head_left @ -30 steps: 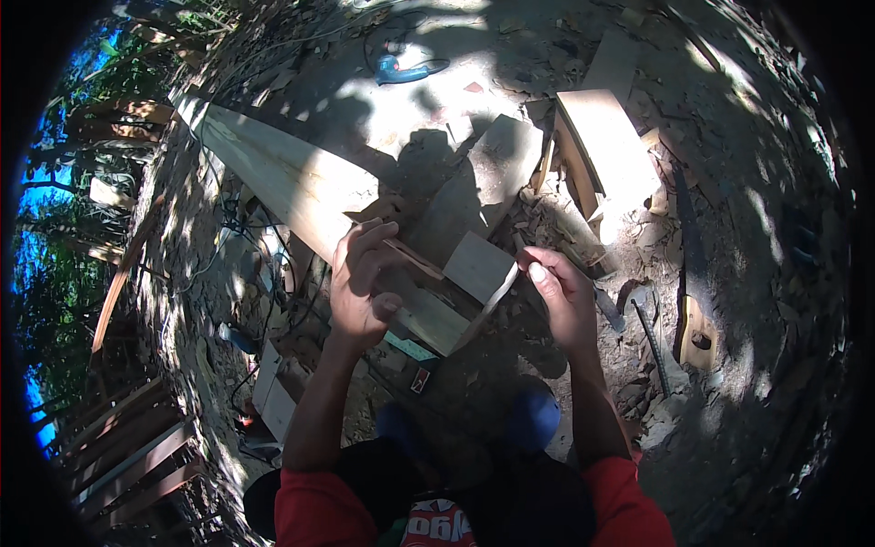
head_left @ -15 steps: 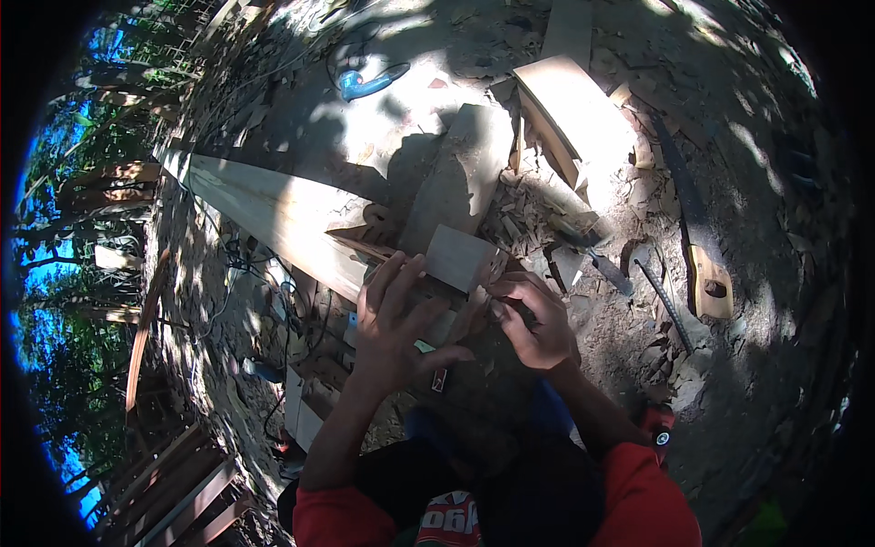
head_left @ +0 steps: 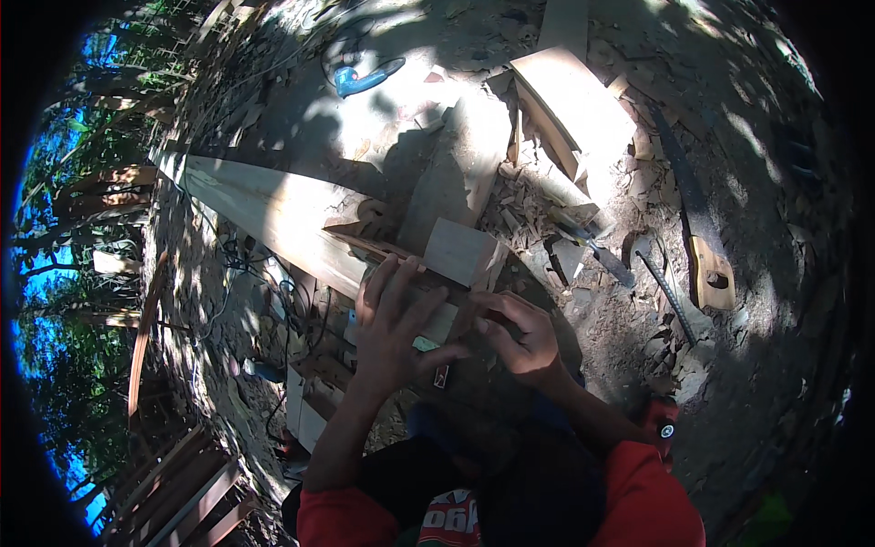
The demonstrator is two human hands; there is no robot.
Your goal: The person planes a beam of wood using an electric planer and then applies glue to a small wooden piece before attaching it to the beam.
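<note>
My left hand [head_left: 394, 314] lies with fingers stretched out along the end of a long tapering board [head_left: 273, 214], its thumb pointing right. Just past the fingertips is a squared wooden block [head_left: 460, 252] with a pale, flat top. My right hand [head_left: 524, 339] is closed in a pinch at the block's near right side. Whatever sits between its thumb and fingers is too small and shaded to name. Below the palms, the work lies in shadow, with a small pale green patch [head_left: 426, 344] showing beside the left thumb.
A handsaw [head_left: 711, 275] and a dark curved bar [head_left: 667, 296] lie at the right, near a chisel-like tool [head_left: 609, 263]. A pale plank [head_left: 583, 105] and a blue corded power tool [head_left: 360, 80] are farther off. Wood shavings litter the ground; a red tool [head_left: 661, 424] sits by my right arm.
My right hand has shifted slightly left and down along the block's side, still pinched. The left hand stays nearly in place. The whole view has moved a little.
</note>
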